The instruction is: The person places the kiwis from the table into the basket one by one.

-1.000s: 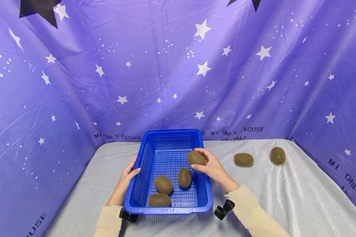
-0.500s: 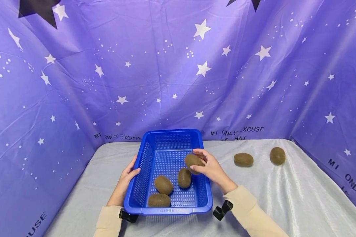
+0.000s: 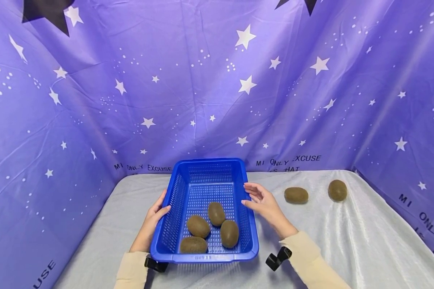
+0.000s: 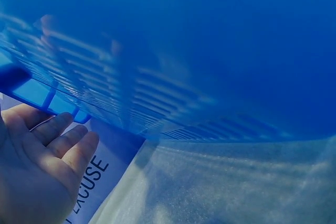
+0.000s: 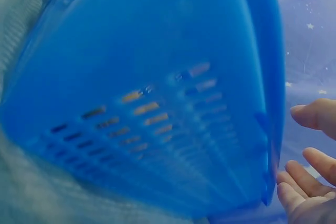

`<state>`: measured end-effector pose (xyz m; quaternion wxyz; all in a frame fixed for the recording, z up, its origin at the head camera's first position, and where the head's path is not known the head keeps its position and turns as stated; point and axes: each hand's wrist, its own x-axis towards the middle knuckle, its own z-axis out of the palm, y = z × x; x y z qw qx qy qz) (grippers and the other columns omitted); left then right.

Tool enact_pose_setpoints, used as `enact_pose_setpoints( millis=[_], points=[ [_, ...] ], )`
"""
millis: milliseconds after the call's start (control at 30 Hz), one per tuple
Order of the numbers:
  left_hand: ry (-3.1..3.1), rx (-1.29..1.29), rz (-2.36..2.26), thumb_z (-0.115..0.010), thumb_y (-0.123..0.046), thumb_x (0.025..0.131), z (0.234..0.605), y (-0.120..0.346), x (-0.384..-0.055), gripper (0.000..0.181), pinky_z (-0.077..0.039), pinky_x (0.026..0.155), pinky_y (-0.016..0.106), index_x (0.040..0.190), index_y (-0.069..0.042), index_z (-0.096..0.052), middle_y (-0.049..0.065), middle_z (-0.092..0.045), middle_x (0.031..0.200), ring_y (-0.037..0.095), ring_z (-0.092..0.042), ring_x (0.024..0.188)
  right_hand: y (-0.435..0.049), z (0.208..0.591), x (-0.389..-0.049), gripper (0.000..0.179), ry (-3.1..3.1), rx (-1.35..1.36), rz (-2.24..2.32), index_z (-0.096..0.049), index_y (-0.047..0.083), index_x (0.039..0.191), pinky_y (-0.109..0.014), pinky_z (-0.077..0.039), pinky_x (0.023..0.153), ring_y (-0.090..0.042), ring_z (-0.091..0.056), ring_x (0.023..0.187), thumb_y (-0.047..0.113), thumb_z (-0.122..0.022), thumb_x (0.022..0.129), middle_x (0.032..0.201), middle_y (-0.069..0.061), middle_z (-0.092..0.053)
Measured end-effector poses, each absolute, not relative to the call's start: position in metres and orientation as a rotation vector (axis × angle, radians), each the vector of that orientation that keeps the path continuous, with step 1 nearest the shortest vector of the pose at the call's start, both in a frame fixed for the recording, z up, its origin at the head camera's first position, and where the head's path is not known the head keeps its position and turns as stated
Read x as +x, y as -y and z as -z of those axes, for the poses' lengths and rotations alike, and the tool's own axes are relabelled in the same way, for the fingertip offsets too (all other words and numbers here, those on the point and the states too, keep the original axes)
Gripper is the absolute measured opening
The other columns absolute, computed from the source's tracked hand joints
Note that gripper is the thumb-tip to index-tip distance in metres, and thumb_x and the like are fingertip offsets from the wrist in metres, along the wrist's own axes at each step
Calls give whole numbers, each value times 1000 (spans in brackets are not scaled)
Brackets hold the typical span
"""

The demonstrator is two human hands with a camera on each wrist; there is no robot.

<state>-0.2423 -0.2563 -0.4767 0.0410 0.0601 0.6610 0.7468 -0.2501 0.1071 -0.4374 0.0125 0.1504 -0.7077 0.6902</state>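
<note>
A blue plastic basket (image 3: 204, 259) with slotted walls stands in the middle of the head view. Several brown kiwis lie in its near half, among them an upright-lying kiwi (image 3: 229, 233) by the right wall. My left hand (image 3: 154, 216) grips the left rim, thumb over the top; the left wrist view shows its fingers (image 4: 73, 145) under the rim outside. At the right rim, my right hand (image 3: 265, 204) holds nothing, thumb and fingers spread apart. The right wrist view has its fingertips (image 5: 294, 177) close beside the basket's outer wall.
Two more kiwis rest on the pale cloth to the right: a sideways kiwi (image 3: 296, 195) and, farther right, a rounder-looking kiwi (image 3: 337, 190). A purple star-printed curtain (image 3: 202, 80) closes off the back and both sides of the cloth-covered table (image 3: 347, 241).
My right hand has let go of its kiwi inside the basket and drawn back right to the rim. The kiwis near the right wall have shifted. My left hand has kept its place.
</note>
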Motion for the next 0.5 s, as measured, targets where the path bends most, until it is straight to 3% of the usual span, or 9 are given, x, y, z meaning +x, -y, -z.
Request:
enact_pose_setpoints(
  millis=[233,400,500],
  points=[
    [-2056,184,-2267,-47,-14,97,477,256,-242,66,-47,89,28,153,-17,-12,5,-11,158,22,-35,127,-123,446,-249,56,2212,450,-2111,-42,-12,131,-36,-32,106,-40,-41,126,-6,-66,81,134,-31,-43],
    [-2056,191,-2265,-46,-14,97,477,257,-242,66,-48,88,27,153,-17,-12,6,-11,158,11,-42,120,-135,452,-251,53,2234,383,-2048,-45,-12,129,-27,-36,103,-12,-50,116,-6,-67,80,133,-29,-46],
    [-2038,200,-2277,-46,-13,97,477,256,-242,66,-48,88,29,153,-16,-12,8,-12,157,11,-45,117,-142,455,-252,52,2247,337,-2022,-46,-11,128,-23,-36,102,2,-50,107,-5,-67,81,132,-29,-47]
  ],
)
